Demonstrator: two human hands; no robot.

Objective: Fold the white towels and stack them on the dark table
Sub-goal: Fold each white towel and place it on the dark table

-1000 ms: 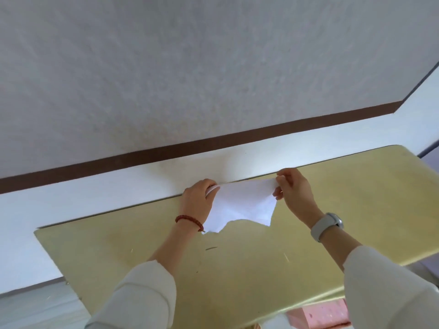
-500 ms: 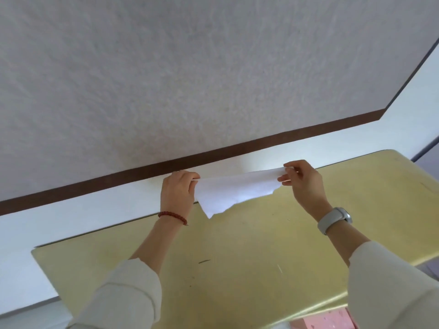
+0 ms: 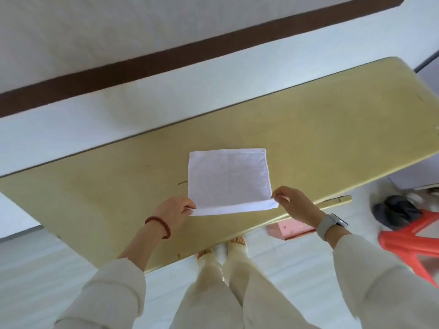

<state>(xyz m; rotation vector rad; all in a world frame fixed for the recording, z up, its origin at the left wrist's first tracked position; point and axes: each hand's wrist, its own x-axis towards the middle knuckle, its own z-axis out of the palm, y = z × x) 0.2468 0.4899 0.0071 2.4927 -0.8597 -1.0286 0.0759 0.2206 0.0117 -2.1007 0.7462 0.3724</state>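
Note:
One white towel point(image 3: 228, 179) lies spread flat on a yellowish table point(image 3: 320, 129), near its front edge. Its near edge is lifted and curled a little off the surface. My left hand point(image 3: 174, 210) pinches the towel's near left corner. My right hand point(image 3: 294, 205) pinches the near right corner. No dark table and no other towel shows in the head view.
A white wall with a brown stripe point(image 3: 166, 58) runs just behind the table. A pink box point(image 3: 287, 229) sits on the floor under the table's right part. An orange stool point(image 3: 413, 243) and a dark object point(image 3: 394, 212) stand at the right. My feet point(image 3: 223, 250) are at the table's front edge.
The towel was held up in the air by two corners; now it lies flat on the table with both hands at its near corners. The camera has tilted down.

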